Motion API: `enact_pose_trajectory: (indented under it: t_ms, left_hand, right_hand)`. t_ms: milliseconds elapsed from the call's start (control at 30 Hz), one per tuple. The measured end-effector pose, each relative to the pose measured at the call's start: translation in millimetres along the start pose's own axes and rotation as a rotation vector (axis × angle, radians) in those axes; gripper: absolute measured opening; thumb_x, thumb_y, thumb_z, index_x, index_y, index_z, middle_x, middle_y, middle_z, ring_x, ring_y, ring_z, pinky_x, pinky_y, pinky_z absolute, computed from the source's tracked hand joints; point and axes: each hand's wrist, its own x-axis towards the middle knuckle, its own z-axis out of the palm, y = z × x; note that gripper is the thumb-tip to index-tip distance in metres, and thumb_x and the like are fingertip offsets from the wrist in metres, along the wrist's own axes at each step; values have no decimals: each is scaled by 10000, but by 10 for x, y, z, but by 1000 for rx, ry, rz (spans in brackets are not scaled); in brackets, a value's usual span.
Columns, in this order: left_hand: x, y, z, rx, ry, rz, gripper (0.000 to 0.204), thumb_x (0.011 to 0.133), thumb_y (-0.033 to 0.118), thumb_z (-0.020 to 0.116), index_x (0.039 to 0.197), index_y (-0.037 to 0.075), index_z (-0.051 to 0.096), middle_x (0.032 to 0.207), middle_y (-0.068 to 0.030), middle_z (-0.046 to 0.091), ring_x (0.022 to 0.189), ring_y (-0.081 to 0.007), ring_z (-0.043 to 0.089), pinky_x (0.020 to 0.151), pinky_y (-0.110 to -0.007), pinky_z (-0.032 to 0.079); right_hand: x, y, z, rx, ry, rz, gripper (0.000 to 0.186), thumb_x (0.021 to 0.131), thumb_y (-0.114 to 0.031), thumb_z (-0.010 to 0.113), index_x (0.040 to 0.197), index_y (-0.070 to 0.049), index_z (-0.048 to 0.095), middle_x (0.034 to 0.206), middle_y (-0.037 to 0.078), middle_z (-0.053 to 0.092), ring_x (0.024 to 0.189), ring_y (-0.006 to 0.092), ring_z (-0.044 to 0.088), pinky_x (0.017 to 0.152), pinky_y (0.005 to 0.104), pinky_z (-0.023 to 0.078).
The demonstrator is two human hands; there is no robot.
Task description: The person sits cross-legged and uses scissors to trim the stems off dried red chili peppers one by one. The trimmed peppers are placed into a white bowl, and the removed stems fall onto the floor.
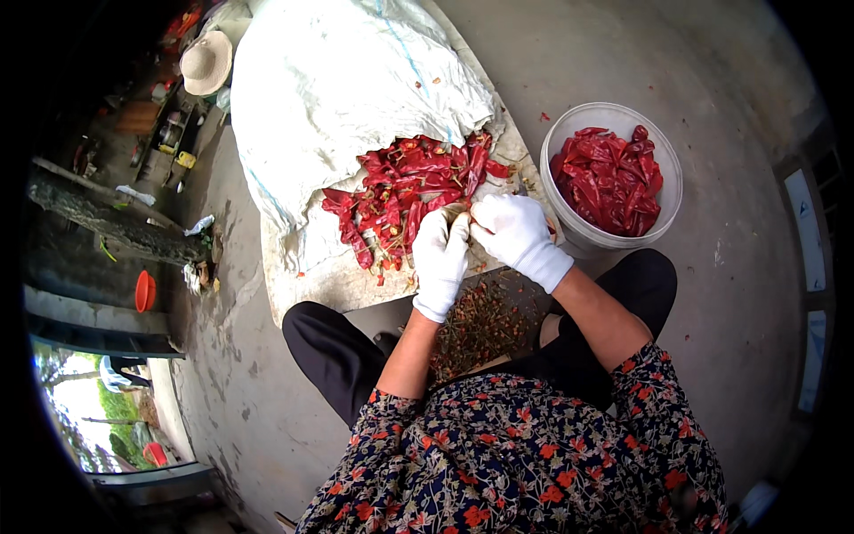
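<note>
My left hand (441, 258) and my right hand (518, 235), both in white gloves, meet in front of me with their fingertips pinched together. Whatever lies between the fingers is hidden or too small to name. Just beyond them, dried red chili peppers (405, 182) spill from the mouth of a large white woven sack (334, 98). The sack lies on a pale, worn board (307, 292). To the right of my right hand stands a white bucket (673, 191) filled with red chili peppers (605, 178).
Between my legs is a heap of stems and scraps (485, 325). An orange-red basin (145, 291) and a log (116, 222) lie on the left side. At the far left, a straw hat (205, 63) sits near shelves of clutter. Grey concrete floor (738, 294) surrounds the board.
</note>
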Motion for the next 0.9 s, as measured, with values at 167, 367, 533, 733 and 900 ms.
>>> enact_pose_trajectory:
  t_ms: [167, 367, 533, 733, 900]
  left_hand:
    - [150, 85, -70, -1450, -47, -569, 180, 1090, 229, 589, 1107, 66, 661, 739, 26, 573, 578, -74, 490, 557, -252, 468]
    - [86, 57, -220, -437, -349, -495, 367, 1049, 358, 678, 863, 43, 718, 681, -28, 651, 425, -100, 484, 457, -258, 440]
    - [119, 45, 138, -416, -320, -196, 547, 1047, 237, 680, 1478, -18, 461, 1013, -54, 669, 725, -86, 601, 669, -227, 516]
    - [107, 45, 95, -671, -205, -371, 441, 1082, 176, 627, 1461, -25, 526, 1160, -92, 708, 784, -96, 671, 694, -249, 584]
    - [51, -118, -45, -626, -165, -381, 477, 1089, 144, 587, 1516, -25, 459, 1105, -101, 722, 827, -139, 706, 757, -279, 599]
  right_hand:
    - [4, 3, -126, 496, 302, 15, 175, 888, -294, 755, 941, -128, 762, 811, 88, 694, 719, 286, 695, 663, 412, 562]
    - [82, 487, -693, 158, 377, 146, 224, 893, -321, 769, 1009, -131, 788, 871, 91, 713, 795, 290, 709, 718, 406, 568]
    - [-6, 377, -503, 282, -24, 185, 342, 927, -386, 716, 1155, -133, 750, 1076, 110, 737, 964, 312, 723, 832, 431, 575]
    - [59, 394, -606, 411, -241, 253, 390, 951, -408, 693, 1212, -119, 728, 975, 156, 741, 909, 310, 744, 836, 435, 598]
    - [83, 918, -659, -490, 296, 250, 373, 914, -409, 724, 1202, -173, 706, 953, 64, 741, 843, 268, 729, 747, 444, 591]
